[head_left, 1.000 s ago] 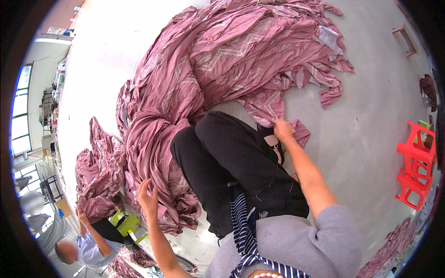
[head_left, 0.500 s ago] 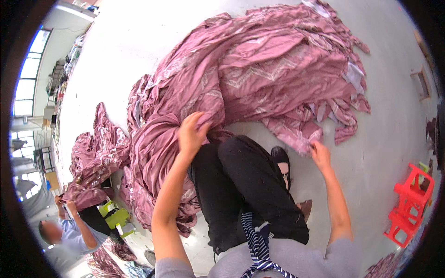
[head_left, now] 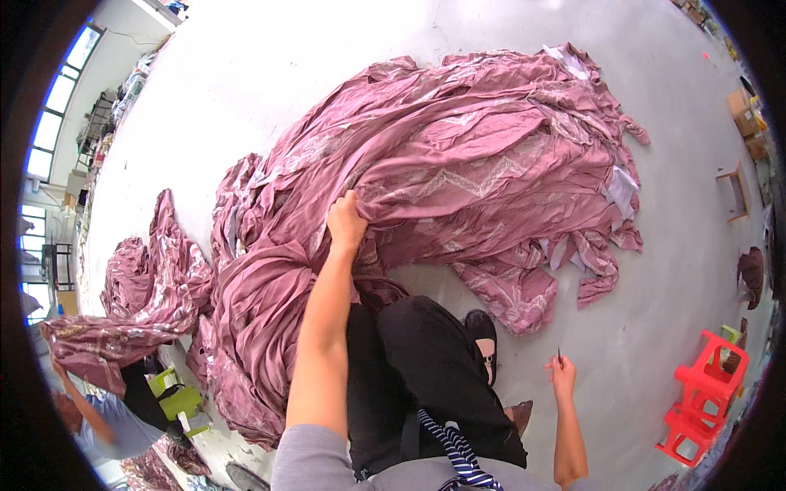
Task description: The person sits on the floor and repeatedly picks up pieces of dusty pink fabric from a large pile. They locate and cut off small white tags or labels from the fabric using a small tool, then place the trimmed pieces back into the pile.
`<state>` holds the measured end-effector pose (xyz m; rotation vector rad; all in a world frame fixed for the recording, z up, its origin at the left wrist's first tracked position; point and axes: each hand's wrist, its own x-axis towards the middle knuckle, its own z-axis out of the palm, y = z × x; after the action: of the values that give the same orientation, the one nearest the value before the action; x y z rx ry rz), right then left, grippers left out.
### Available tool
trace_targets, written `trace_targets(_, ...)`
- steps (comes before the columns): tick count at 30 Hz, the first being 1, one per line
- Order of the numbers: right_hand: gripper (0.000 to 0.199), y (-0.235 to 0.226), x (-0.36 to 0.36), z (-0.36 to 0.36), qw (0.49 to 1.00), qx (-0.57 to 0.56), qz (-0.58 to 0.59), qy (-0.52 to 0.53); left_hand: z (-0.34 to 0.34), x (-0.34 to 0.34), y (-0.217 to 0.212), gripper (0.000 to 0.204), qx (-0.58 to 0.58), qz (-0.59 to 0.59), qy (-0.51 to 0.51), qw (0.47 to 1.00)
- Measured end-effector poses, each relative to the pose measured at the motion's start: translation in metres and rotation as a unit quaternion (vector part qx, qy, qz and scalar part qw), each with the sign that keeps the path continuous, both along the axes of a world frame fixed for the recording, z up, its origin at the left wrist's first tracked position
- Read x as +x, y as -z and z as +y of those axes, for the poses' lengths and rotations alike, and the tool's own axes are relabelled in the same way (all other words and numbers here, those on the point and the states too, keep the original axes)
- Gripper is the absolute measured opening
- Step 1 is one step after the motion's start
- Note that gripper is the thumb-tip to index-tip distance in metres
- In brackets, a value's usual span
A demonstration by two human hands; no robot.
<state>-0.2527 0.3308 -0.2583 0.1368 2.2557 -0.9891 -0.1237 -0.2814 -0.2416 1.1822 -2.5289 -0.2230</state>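
Since half a second ago: left hand (head_left: 345,222) further up onto the heap, right hand (head_left: 562,376) pulled back off the cloth and down toward the floor.

Mauve-pink patterned fabric (head_left: 458,172), a big crumpled heap, spread over the pale grey floor (head_left: 246,74) from the middle of the view up and to the right, with ragged strips trailing at its right edge and a thick bunched fold running down to the left past the knees. Left hand pressed onto the near edge of the heap, fingers curled into the cloth and gripping a fold. Right hand low on the right, clear of the fabric, fingers pinched shut on a small thin dark tool (head_left: 559,354) that sticks up from the fingertips; too small to tell what kind.

Black trousers (head_left: 426,368) between the two arms, a dark shoe (head_left: 485,335) just beside the heap's lower fringe. Grey sleeves and a striped navy-and-white strap at the bottom edge.

Further out: a second bundle of the same mauve cloth (head_left: 139,286) at the left, held up by another person (head_left: 106,421) in a grey-blue top, with a lime-green stool (head_left: 176,401) next to them. Red plastic stool (head_left: 704,401) at the lower right, well apart from the heap. Small wooden frame (head_left: 734,192) on the floor at the right. Windows along the far left wall.
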Motion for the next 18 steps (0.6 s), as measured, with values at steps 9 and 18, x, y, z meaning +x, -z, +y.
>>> trace_targets(9,0.037,-0.039,-0.006,-0.248,0.912,-0.362,-0.131,0.141,0.071,0.09,-0.111,0.021,0.587,0.238,-0.01,0.774)
trace_targets(18,0.034,0.005,-0.113,-0.335,0.925,-0.199,0.048,0.319,0.085,0.075,-0.101,0.029,0.394,0.017,0.143,0.908)
